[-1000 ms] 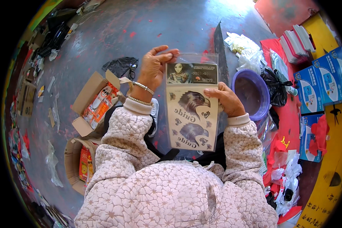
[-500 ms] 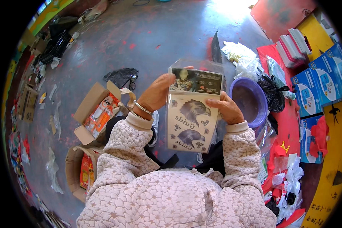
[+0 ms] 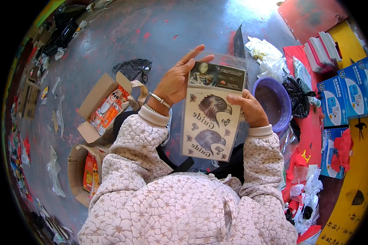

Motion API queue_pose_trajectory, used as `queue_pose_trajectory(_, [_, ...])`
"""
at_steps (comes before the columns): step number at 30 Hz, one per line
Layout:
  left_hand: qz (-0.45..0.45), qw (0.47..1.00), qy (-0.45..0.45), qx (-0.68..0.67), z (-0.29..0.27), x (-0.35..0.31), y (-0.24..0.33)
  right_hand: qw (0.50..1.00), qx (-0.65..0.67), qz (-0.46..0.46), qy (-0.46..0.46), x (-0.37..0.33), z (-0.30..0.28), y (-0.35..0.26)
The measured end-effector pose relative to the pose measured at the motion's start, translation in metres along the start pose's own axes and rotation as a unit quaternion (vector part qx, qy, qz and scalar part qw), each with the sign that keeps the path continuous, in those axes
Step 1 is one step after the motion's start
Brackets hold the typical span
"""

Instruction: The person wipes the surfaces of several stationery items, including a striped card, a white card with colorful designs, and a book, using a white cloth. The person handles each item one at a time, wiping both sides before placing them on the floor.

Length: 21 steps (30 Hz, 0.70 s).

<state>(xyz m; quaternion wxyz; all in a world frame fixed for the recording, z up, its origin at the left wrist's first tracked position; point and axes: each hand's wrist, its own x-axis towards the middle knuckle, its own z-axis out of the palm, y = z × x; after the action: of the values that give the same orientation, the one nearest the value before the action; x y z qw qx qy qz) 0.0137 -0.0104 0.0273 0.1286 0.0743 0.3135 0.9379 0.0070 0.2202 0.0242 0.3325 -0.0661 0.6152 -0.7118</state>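
Upright in front of my chest is a temporary tattoo packet (image 3: 206,122), a clear plastic sleeve. Its pale sheet bears dark eagle-head designs and small emblems; a dark printed card (image 3: 221,76) lies across its upper part. My left hand (image 3: 173,81), with bracelets at the wrist, is at the packet's upper left edge. Its thumb lies by the card's corner and its index finger points up past the top; the fingers behind are partly hidden. On the other edge, my right hand (image 3: 251,108) grips the packet, thumb on the front, fingers hidden behind.
To the left are an open carton (image 3: 92,108) with orange packages and another carton (image 3: 75,171). A purple basin (image 3: 288,104) stands right, near black and white plastic bags. Farther right are blue boxes (image 3: 333,102), stacked bundles (image 3: 323,51) and a red cloth (image 3: 310,134).
My left index finger has lifted and now stretches above the packet's top edge. The packet has shifted slightly right and tilted a little, with my right hand still gripping it.
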Motion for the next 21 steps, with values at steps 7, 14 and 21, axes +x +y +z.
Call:
queue_pose_trajectory(7, [0.015, 0.994, 0.095, 0.043, 0.000, 0.008, -0.006, 0.966, -0.104, -0.039, 0.234, -0.017, -0.030, -0.039])
queue_pose_trajectory(14, [0.039, 0.987, 0.063, 0.140, 0.018, 0.014, -0.038, 0.676, -0.429, -0.539, 0.262, 0.023, 0.053, -0.029])
queue_pose_trajectory(21, [-0.026, 0.998, 0.063, 0.001, 0.021, 0.013, -0.036, 0.642, -0.549, -0.371, 0.387, 0.044, 0.004, -0.015])
